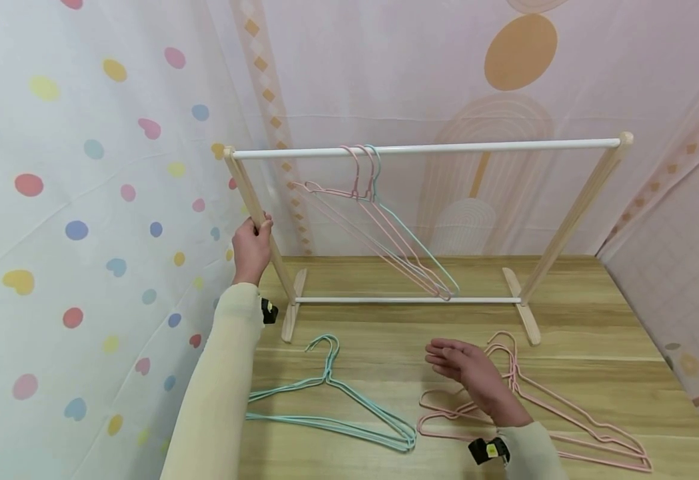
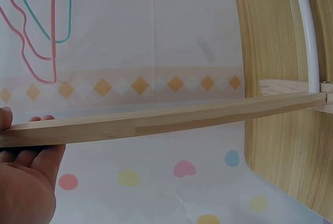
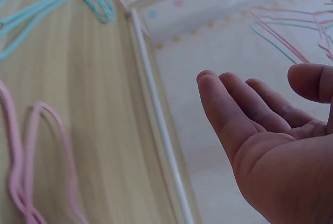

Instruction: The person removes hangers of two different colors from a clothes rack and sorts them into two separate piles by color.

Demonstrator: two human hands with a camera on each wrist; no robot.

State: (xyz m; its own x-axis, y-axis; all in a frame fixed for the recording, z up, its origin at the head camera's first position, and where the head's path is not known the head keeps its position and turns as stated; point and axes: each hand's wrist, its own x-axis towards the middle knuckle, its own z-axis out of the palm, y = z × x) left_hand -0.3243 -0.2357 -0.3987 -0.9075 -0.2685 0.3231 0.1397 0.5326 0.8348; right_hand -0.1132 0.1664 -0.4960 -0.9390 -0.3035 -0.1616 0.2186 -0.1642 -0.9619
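Note:
My left hand [image 1: 250, 252] grips the left wooden post [image 2: 156, 121] of a clothes rack, with the fingers wrapped round it. From the rack's white top bar [image 1: 475, 147] hang two pink hangers [image 1: 358, 170] and one teal hanger [image 1: 378, 170], bunched left of the middle. My right hand [image 1: 475, 377] is held over the pink hangers [image 1: 513, 373] on the table, its fingers extended and nothing in its palm, as the right wrist view shows. A stack of teal hangers [image 1: 328, 373] lies on the table between the two arms.
The rack's white lower bar [image 1: 385, 300] joins two wooden feet [image 1: 522, 307] standing on the wood-grain table [image 1: 601, 347]. Behind it hangs a patterned curtain [image 1: 385, 73]; a dotted curtain [image 1: 97, 280] closes the left side, near my left arm.

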